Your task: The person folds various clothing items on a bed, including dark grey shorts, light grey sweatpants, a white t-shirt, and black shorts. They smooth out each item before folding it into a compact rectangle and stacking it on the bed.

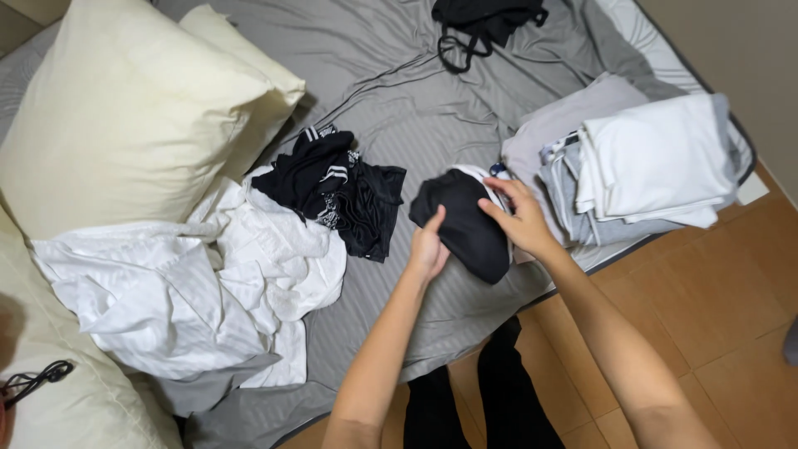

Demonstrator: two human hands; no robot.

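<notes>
You are looking down at a bed covered in a grey sheet (399,108), with your two bare arms reaching forward from the bottom of the frame.

Your left hand (429,248) rests on the near left edge of a small black garment (465,220) lying on the sheet, fingers curled against the cloth; whether they pinch a fold cannot be made out from this angle. Your right hand (519,218) lies on the garment's right side, fingers bent over a white edge (486,179) that peeks out beneath the black fabric. What that white layer belongs to is hidden.

Just right of your hands sits a stack of folded clothes (640,166), white on top, grey beneath; the lower pieces are mostly covered. To the left lies a loose heap of black clothes with white stripes (337,187), touching a crumpled pile of white laundry (208,283). Two cream pillows (133,108) fill the upper left, cut off by the frame. A black item with straps (478,25) lies at the top edge, partly out of view. A dark cord (33,381) shows at the lower left.

The floor (715,299) on the right is brown tile. Your dark trousers (474,399) show below.
</notes>
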